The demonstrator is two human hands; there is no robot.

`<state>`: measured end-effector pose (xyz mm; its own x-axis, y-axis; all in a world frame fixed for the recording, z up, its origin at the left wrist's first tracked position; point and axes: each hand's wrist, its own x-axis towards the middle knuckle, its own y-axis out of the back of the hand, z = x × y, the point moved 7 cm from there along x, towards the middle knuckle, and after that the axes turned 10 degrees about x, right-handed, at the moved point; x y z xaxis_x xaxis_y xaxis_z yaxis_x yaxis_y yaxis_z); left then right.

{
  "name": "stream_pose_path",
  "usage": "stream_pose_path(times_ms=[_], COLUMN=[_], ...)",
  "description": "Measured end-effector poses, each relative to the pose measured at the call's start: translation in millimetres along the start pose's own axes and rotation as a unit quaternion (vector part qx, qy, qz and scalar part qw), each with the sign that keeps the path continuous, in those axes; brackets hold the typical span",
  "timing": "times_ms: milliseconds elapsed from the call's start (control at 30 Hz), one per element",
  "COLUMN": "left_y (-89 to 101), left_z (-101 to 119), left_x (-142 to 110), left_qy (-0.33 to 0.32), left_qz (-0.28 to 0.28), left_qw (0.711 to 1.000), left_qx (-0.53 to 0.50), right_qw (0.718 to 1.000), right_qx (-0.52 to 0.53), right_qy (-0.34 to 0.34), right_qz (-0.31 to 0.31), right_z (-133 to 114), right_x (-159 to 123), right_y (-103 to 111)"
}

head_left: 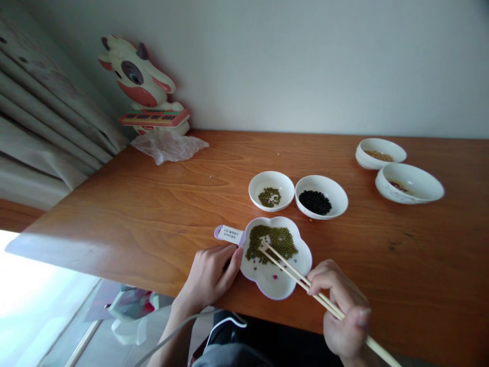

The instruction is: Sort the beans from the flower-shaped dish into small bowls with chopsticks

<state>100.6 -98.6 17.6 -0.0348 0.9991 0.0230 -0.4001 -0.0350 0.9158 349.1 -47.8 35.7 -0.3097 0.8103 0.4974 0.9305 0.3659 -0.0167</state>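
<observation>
A flower-shaped white dish (275,278) sits at the near edge of the wooden table (153,204), holding a heap of green mung beans (272,242). My right hand (342,311) grips a pair of wooden chopsticks (294,272), their tips resting in the green beans. My left hand (212,272) lies on the table with its fingertips against the dish's left rim, fingers loosely extended. Behind the dish stand a small white bowl with a few green beans (271,190) and a white bowl of black beans (321,196).
Two more white bowls stand at the far right, one with yellow grains (380,153) and one nearly bare (409,182). A small labelled tag (229,234) lies left of the dish. A cow-shaped toy (147,89) and crumpled clear plastic (168,145) sit by the wall.
</observation>
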Motion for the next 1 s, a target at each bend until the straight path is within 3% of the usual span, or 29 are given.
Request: stream_pose_path(times_ms=[233, 433, 733, 1000], left_y=[-0.3, -0.5, -0.5, -0.3], left_z=[-1.9, -1.8, -1.7, -2.2], left_x=[0.2, 0.2, -0.3, -0.9], left_qy=[0.005, 0.007, 0.007, 0.01], left_qz=[-0.003, -0.008, -0.009, -0.002], left_qw=[1.0, 1.0, 1.0, 1.0], left_qx=[-0.002, -0.003, -0.007, -0.001], right_qw=[0.995, 0.995, 0.991, 0.995], right_qx=[-0.024, -0.062, -0.023, -0.044], right_qy=[0.024, 0.06, 0.059, 0.079], right_qz=[-0.098, -0.058, -0.121, -0.039], right_z=[-1.5, -4.7, -16.1, -8.5], right_x=[-0.8, 2.6, 1.8, 2.4], right_y=[-12.0, -7.0, -15.9, -2.6])
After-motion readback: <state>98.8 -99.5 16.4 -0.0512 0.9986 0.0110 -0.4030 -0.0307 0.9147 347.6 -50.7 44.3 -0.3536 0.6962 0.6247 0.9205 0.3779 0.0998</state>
